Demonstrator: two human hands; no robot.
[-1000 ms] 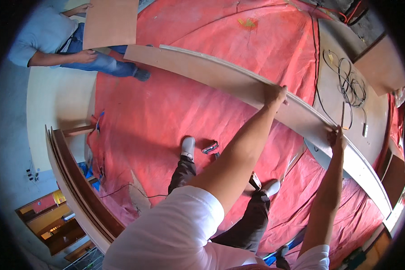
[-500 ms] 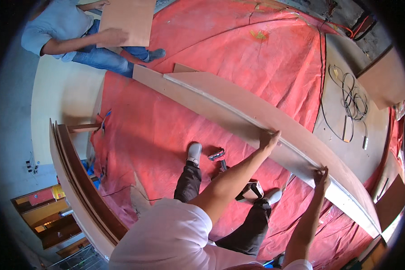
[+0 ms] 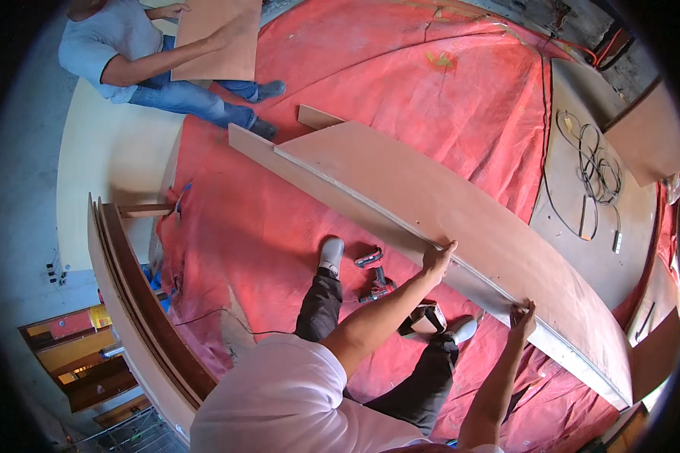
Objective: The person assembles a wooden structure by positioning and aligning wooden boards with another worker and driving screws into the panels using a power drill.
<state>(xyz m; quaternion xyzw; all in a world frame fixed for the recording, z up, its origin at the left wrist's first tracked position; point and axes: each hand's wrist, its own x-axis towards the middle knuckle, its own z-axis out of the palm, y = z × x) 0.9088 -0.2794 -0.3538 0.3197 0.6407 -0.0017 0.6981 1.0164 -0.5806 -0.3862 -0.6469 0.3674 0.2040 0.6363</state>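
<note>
A long brown wooden board [image 3: 431, 204] stretches from the upper middle down to the lower right, tilted so its flat face shows. My left hand [image 3: 438, 259] grips its near edge around the middle. My right hand [image 3: 521, 317] grips the same edge further right. Both arms reach up from my white shirt. A red cordless drill [image 3: 376, 281] lies on the red floor sheet [image 3: 257, 226] below the board, near my grey shoe [image 3: 330, 255].
Another person in a grey shirt and jeans [image 3: 140, 64] sits at the upper left holding a brown panel [image 3: 215, 34]. Stacked boards [image 3: 128, 294] stand on edge at the left. A table with coiled cables [image 3: 593, 166] is at the right.
The board has tipped up from nearly edge-on to showing its broad face. Both my hands have come lower in the picture with its near edge. The other person still holds the panel.
</note>
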